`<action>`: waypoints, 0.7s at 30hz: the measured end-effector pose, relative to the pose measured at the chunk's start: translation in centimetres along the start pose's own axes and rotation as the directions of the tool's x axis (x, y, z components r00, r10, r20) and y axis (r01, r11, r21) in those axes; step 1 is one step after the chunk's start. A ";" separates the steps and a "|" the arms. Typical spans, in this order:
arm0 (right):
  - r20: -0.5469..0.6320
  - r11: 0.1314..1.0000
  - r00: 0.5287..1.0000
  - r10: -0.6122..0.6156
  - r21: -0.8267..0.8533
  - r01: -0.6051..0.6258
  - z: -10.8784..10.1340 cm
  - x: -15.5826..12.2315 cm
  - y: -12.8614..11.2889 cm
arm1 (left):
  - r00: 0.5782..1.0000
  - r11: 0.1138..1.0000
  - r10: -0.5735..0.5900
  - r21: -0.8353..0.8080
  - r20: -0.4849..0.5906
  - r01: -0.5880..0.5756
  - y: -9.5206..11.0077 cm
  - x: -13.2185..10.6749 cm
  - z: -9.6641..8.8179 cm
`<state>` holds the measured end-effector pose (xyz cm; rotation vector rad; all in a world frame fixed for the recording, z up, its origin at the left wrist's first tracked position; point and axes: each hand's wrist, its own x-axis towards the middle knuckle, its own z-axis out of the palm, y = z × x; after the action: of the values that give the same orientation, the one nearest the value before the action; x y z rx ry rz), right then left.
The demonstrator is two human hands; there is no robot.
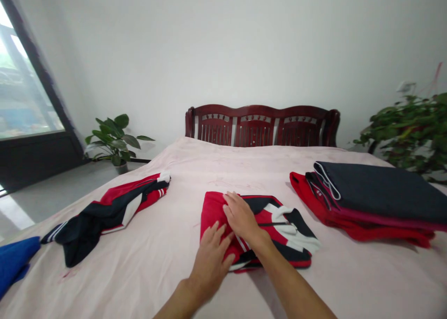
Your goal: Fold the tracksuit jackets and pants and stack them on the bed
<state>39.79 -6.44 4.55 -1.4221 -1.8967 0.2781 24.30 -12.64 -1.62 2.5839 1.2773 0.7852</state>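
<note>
In the head view a red, navy and white zip jacket (pixel 268 233) lies partly folded on a pale pink sheet (pixel 157 268). Its red section is turned over at the left, and the collar and zip face right. My left hand (pixel 213 254) rests on the lower part of the red section, fingers spread. Just above and to the right, my right hand (pixel 240 216) lies flat on the same fabric, its fingers stretched out. Neither hand grips the cloth.
At the left lies a crumpled red and navy garment (pixel 115 205), with a blue cloth (pixel 17 261) beyond it at the edge. A stack of folded clothes (pixel 384 193) sits at the right. Behind are a wooden backrest (pixel 258 123) and potted plants (pixel 115 139).
</note>
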 end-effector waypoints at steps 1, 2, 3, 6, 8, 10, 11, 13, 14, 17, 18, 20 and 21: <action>0.054 0.999 0.998 -0.039 -0.006 0.039 0.9 1.0 -0.4 | 0.998 0.999 0.036 0.026 0.060 -0.038 0.0 -0.3 0.6; 0.113 0.997 0.991 -0.067 -0.021 0.070 1.9 1.9 -0.5 | 0.993 0.997 0.056 0.041 0.106 -0.060 0.1 -0.6 1.2; 0.184 0.995 0.980 -0.078 -0.042 0.087 2.8 2.7 -0.3 | 0.989 0.996 0.064 0.049 0.133 -0.071 0.1 -0.9 1.7; 0.384 0.993 0.922 -0.045 -0.087 0.085 5.2 4.1 1.6 | 0.983 0.994 0.073 0.066 0.169 -0.085 -0.1 -1.5 2.7; 0.435 0.994 0.900 -0.028 -0.080 0.069 6.1 4.6 3.1 | 0.979 0.993 0.075 0.072 0.188 -0.090 -0.2 -1.6 2.9; 0.419 0.997 0.907 -0.026 -0.054 0.054 6.5 5.1 4.1 | 0.977 0.993 0.077 0.067 0.198 -0.092 -0.2 -1.7 2.7; 0.411 0.998 0.912 -0.020 -0.043 0.041 6.6 5.3 4.4 | 0.976 0.994 0.082 0.059 0.201 -0.096 -0.2 -1.7 2.5; 0.404 0.999 0.915 0.007 -0.035 0.008 6.5 5.6 4.3 | 0.972 0.993 0.108 0.020 0.210 -0.115 -0.4 -2.1 2.1; 0.405 0.999 0.914 0.026 -0.041 -0.010 6.3 5.6 4.1 | 0.971 0.992 0.124 -0.020 0.206 -0.122 -0.7 -2.3 1.8; 0.389 0.996 0.917 0.088 -0.064 -0.069 5.5 4.8 3.2 | 0.999 0.981 0.019 -0.196 0.046 -0.009 -2.3 -2.8 1.1; 0.374 0.994 0.921 0.104 -0.069 -0.085 5.2 4.2 2.9 | 0.994 0.958 -0.097 -0.274 -0.042 0.081 -3.0 -2.8 0.8; 0.321 0.992 0.938 0.129 -0.055 -0.118 4.7 2.5 2.5 | 0.905 0.827 -0.406 -0.474 -0.130 0.303 -4.1 -2.1 0.1; 0.292 0.989 0.945 0.146 -0.046 -0.139 4.5 1.4 2.5 | 0.836 0.709 -0.541 -0.583 -0.090 0.396 -4.4 -1.5 -0.3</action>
<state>38.48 -3.13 0.60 -1.6107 -2.0395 0.5667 20.35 -11.09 -3.56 1.6372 1.4328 1.1826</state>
